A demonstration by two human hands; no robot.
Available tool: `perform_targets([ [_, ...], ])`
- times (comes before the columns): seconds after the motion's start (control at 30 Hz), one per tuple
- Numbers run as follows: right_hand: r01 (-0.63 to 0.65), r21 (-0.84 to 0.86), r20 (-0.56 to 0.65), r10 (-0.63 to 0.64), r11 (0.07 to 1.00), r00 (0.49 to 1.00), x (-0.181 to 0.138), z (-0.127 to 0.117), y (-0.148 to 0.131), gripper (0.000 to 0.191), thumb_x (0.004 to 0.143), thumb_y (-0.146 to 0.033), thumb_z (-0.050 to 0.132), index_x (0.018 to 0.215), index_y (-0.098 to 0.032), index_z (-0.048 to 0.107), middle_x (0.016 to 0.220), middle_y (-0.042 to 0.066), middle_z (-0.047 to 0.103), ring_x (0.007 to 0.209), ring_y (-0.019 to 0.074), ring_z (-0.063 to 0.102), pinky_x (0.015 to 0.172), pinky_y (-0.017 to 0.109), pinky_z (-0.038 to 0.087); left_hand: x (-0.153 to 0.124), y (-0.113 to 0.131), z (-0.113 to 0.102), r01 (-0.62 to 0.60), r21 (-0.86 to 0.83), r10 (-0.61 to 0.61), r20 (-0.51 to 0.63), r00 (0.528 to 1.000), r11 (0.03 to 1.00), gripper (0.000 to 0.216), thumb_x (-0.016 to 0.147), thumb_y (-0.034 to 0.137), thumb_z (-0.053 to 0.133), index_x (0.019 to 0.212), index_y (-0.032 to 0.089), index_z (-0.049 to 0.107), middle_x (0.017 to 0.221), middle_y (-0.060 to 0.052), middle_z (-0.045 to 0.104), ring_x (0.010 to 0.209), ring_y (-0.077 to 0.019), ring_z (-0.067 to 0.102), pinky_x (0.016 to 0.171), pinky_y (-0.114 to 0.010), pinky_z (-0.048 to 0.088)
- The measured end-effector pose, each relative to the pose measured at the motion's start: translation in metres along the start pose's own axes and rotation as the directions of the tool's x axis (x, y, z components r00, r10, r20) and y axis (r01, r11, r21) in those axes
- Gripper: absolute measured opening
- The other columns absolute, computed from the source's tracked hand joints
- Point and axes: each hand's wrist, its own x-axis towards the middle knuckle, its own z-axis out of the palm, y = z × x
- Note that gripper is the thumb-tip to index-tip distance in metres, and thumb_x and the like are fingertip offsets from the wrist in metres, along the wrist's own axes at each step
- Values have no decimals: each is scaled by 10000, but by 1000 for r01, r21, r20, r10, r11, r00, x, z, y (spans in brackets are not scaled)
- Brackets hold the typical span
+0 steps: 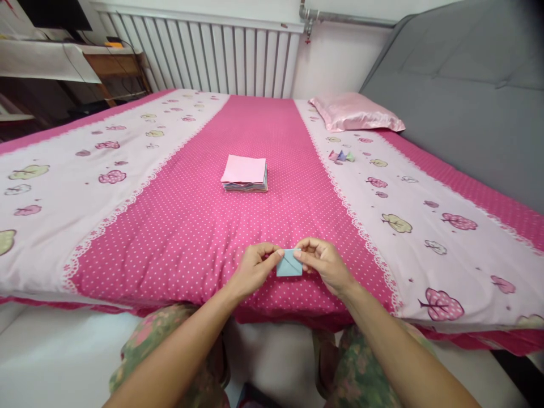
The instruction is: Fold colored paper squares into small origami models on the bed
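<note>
A small light-blue folded paper is held up over the near edge of the bed, with a diagonal crease or flap line across its face. My left hand pinches its upper left corner between thumb and forefinger. At the upper right corner, my right hand grips the same paper with the thumb in front and the fingers curled behind. Farther back on the bed lies a stack of square paper sheets, pink on top with other colours below. To the right sit several small folded paper pieces in pink, purple and green.
The bed has a pink dotted bedspread with pale side bands printed with trees. A pink pillow rests by the grey headboard. Behind the bed stands a white radiator; a desk with a monitor is at far left.
</note>
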Motion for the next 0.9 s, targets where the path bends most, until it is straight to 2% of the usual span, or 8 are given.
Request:
perform_targets([
  [0.1, -51, 87, -2, 52, 995, 999, 0, 1, 1, 175, 678, -280, 695, 728, -174, 566, 571, -37, 599, 520, 63, 560, 495, 151, 427, 1, 0, 5, 103, -191, -106, -2, 994, 976, 250, 717, 370, 619, 782, 129, 603, 667, -8, 584, 586, -99, 518, 555, -216, 403],
  [0.2, -98, 225, -7, 102, 969, 995, 0, 4, 3, 184, 675, -265, 698, 728, -187, 540, 656, -44, 609, 580, 53, 583, 553, 142, 455, 0, 1, 12, 139, -325, -146, 1, 989, 935, 361, 603, 304, 732, 893, 135, 598, 816, -47, 643, 660, -122, 583, 592, -227, 444],
  [0.3, -107, 266, 18, 106, 958, 994, 1, 8, 7, 172, 682, -261, 692, 764, -195, 557, 729, -40, 610, 630, 52, 586, 595, 148, 464, 0, 0, 13, 107, -380, -155, -97, 983, 919, 318, 594, 288, 742, 831, 135, 597, 706, -19, 637, 558, -89, 559, 543, -205, 437],
  [0.4, -69, 200, 17, 67, 977, 998, 2, 11, 10, 164, 705, -271, 670, 816, -204, 569, 784, -18, 617, 707, 86, 598, 587, 172, 456, 1, 0, 10, 77, -357, -145, -168, 975, 931, 248, 616, 301, 723, 751, 125, 612, 592, 9, 600, 459, -55, 495, 476, -179, 408],
  [0.5, 30, 62, -32, -28, 998, 999, 3, 10, 13, 147, 710, -268, 664, 809, -200, 579, 762, -19, 604, 652, 80, 562, 535, 178, 422, 2, 0, 5, 74, -273, -126, -178, 976, 959, 216, 633, 297, 702, 727, 113, 639, 570, 3, 602, 422, -50, 481, 437, -171, 392],
  [0.67, 135, -135, -106, -150, 982, 983, 4, 6, 14, 176, 705, -299, 667, 827, -187, 607, 527, -64, 515, 452, 59, 450, 441, 185, 366, -1, -1, 2, 36, -60, -48, -222, 974, 998, 137, 679, 247, 638, 725, 118, 648, 500, 4, 593, 432, -89, 537, 443, -184, 418],
  [0.73, 117, -140, -111, -133, 983, 985, 2, 6, 12, 212, 699, -322, 668, 846, -179, 615, 526, -50, 550, 438, 68, 479, 426, 191, 378, -2, -2, 3, 21, -17, -24, -214, 976, 1000, 113, 688, 220, 616, 734, 121, 646, 528, -7, 613, 468, -101, 561, 465, -189, 435],
  [0.9, 116, -40, -78, -118, 993, 990, 0, 6, 9, 195, 698, -329, 667, 840, -200, 634, 727, 18, 670, 644, 133, 627, 520, 219, 470, -3, -2, 5, -18, -48, 8, -207, 978, 999, 83, 673, 149, 587, 733, 131, 642, 610, -19, 651, 537, -109, 595, 502, -188, 459],
])
